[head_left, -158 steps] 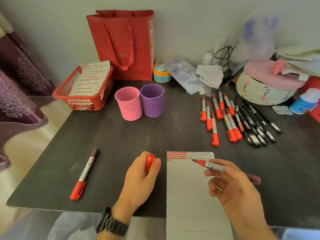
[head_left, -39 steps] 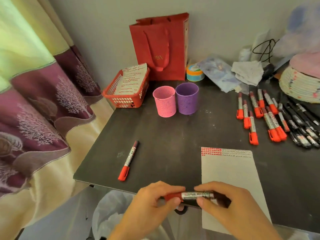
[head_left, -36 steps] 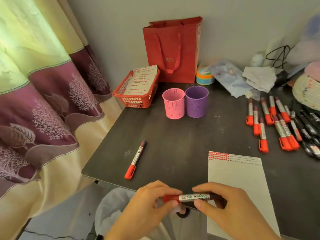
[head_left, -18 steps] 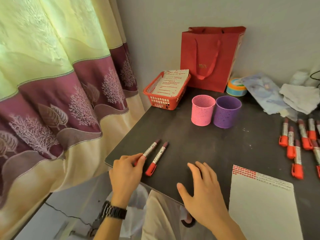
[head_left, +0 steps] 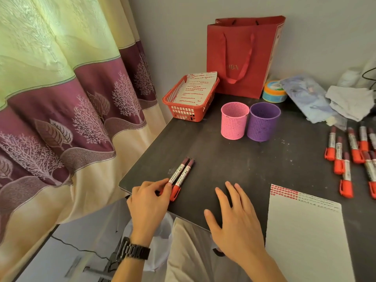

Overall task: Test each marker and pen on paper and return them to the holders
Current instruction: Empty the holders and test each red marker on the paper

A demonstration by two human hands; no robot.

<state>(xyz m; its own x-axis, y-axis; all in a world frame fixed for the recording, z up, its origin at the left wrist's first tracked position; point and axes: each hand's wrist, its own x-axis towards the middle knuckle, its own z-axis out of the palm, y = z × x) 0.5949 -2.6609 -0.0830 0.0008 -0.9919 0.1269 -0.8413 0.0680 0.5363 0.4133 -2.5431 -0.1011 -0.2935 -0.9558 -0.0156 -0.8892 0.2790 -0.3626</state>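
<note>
Two red-capped markers lie side by side near the table's left front corner. My left hand [head_left: 150, 200] has its fingers curled over the cap end of the left marker [head_left: 180, 171], which touches the right marker [head_left: 184, 179]. Nothing is in my right hand [head_left: 234, 216], which lies flat with spread fingers on the table by its front edge. The paper sheet [head_left: 305, 237], with red and dark test marks along its top, lies right of that hand. The pink holder [head_left: 235, 121] and purple holder [head_left: 263, 122] stand together at mid-table. Several red-capped markers [head_left: 345, 159] lie at the right.
A red basket [head_left: 183, 110] holding a marked sheet sits at the back left, with a red paper bag [head_left: 242, 55] behind it. A tape roll [head_left: 273, 91], plastic and cloth lie along the back wall. A curtain [head_left: 61, 98] hangs left of the dark table [head_left: 234, 159].
Both hands held the capped marker together a second ago. My left hand has since carried it left and set it against the other marker, and my right hand has let go and flattened on the table.
</note>
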